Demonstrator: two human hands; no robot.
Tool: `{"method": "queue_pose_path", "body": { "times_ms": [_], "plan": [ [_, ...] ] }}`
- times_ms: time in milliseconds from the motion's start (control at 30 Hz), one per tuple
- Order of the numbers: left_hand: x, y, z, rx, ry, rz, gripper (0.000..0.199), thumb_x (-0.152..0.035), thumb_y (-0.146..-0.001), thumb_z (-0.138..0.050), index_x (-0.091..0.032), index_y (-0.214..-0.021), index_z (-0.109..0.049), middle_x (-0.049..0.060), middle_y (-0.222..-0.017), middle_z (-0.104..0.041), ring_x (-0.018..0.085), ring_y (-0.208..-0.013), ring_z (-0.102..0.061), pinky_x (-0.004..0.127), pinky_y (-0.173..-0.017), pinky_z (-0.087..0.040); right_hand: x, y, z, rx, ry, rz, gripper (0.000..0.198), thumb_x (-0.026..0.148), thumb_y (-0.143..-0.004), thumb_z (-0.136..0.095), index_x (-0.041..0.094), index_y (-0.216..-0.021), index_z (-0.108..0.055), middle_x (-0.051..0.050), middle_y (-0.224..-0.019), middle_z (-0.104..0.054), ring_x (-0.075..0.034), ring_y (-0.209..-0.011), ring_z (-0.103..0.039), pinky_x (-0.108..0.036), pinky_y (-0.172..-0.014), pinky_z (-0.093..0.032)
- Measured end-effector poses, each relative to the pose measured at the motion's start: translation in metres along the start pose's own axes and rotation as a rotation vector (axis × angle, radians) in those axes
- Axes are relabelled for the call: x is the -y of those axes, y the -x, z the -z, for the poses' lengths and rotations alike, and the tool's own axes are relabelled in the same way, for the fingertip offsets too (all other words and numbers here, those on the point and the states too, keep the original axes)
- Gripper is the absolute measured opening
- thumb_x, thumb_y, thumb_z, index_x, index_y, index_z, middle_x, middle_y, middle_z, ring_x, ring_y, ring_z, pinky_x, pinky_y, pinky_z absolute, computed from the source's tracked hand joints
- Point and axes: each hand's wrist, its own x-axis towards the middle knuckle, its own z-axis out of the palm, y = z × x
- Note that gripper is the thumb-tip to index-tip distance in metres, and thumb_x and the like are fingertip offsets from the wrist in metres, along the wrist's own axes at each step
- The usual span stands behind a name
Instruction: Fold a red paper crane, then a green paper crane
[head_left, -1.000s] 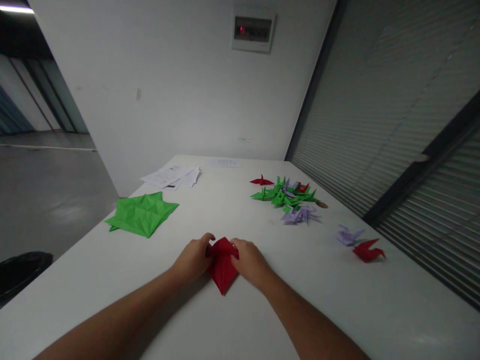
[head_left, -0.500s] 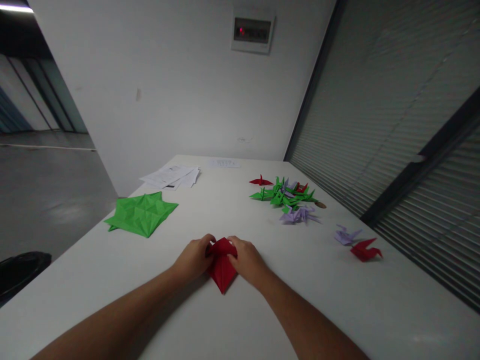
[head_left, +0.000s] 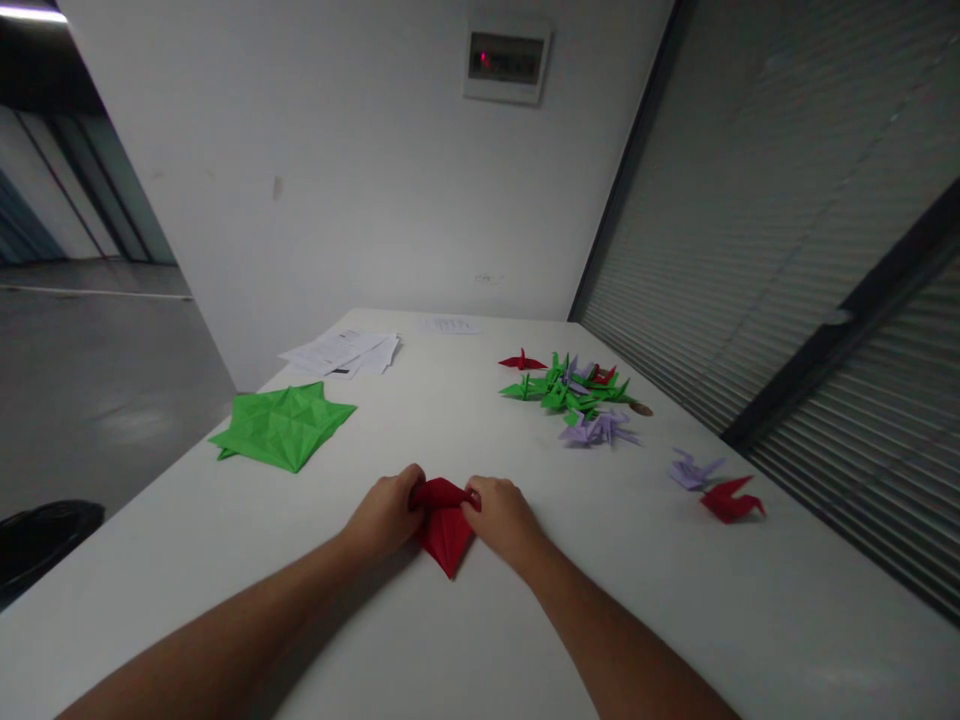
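A partly folded sheet of red origami paper (head_left: 448, 540) lies in front of me on the white table, one pointed corner toward me. My left hand (head_left: 388, 512) pinches its left edge between thumb and fingers. On the opposite edge, my right hand (head_left: 501, 512) grips the paper the same way. The upper part is bent over between both hands, and a crease runs down the lower, kite-shaped part. Fingertips behind the paper are hidden.
Creased green paper sheets (head_left: 289, 425) lie at the left, with printed white papers (head_left: 349, 352) behind them. A pile of folded paper cranes (head_left: 574, 385) sits at the back right. Closer on the right are a lilac crane (head_left: 694, 470) and a red crane (head_left: 731, 500). A black bin (head_left: 52, 535) stands beyond the left edge.
The top of the red paper has been folded down and flattened between my hands. My hands have moved slightly apart, and the right now grips the corner more closely.
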Motion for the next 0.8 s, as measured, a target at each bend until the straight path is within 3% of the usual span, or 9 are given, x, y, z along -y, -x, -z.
{"method": "queue_pose_path", "body": {
  "times_ms": [167, 367, 500, 800],
  "plan": [
    [-0.003, 0.000, 0.003, 0.029, 0.006, 0.026, 0.020, -0.009, -0.073, -0.059, -0.022, -0.087, -0.054, -0.001, -0.071, -0.066, 0.017, -0.065, -0.060, 0.026, -0.058, -0.029, 0.001, 0.002, 0.004, 0.024, -0.138, -0.045, 0.005, 0.025, -0.086, -0.069, 0.022, -0.089, -0.070, -0.003, -0.078, -0.073, -0.017, -0.069, -0.063, -0.025, -0.062, -0.038],
    [-0.004, 0.001, 0.004, 0.028, 0.035, 0.005, 0.017, -0.009, -0.075, -0.060, -0.022, -0.086, -0.056, -0.002, -0.070, -0.066, 0.015, -0.063, -0.059, 0.025, -0.058, -0.030, -0.006, 0.010, 0.024, 0.198, -0.419, 0.178, 0.036, 0.018, -0.084, -0.070, 0.021, -0.119, -0.065, -0.004, -0.097, -0.075, -0.017, -0.081, -0.066, -0.024, -0.070, -0.046],
    [-0.002, 0.000, 0.004, 0.058, 0.079, 0.003, 0.017, -0.009, -0.075, -0.062, -0.021, -0.088, -0.059, -0.002, -0.073, -0.067, 0.015, -0.066, -0.059, 0.024, -0.060, -0.033, -0.015, 0.011, 0.034, 0.311, -0.502, 0.226, 0.050, 0.007, -0.083, -0.059, 0.021, -0.131, -0.060, -0.003, -0.100, -0.074, -0.015, -0.082, -0.066, -0.023, -0.072, -0.048],
    [0.004, -0.002, 0.002, 0.069, 0.111, -0.042, 0.017, -0.012, -0.076, -0.065, -0.020, -0.091, -0.063, -0.002, -0.078, -0.069, 0.016, -0.070, -0.061, 0.025, -0.062, -0.038, -0.024, 0.006, 0.033, 0.352, -0.456, 0.297, 0.027, 0.004, -0.079, -0.058, 0.017, -0.097, -0.073, -0.001, -0.089, -0.073, -0.016, -0.080, -0.063, -0.023, -0.070, -0.044]
  ]
}}
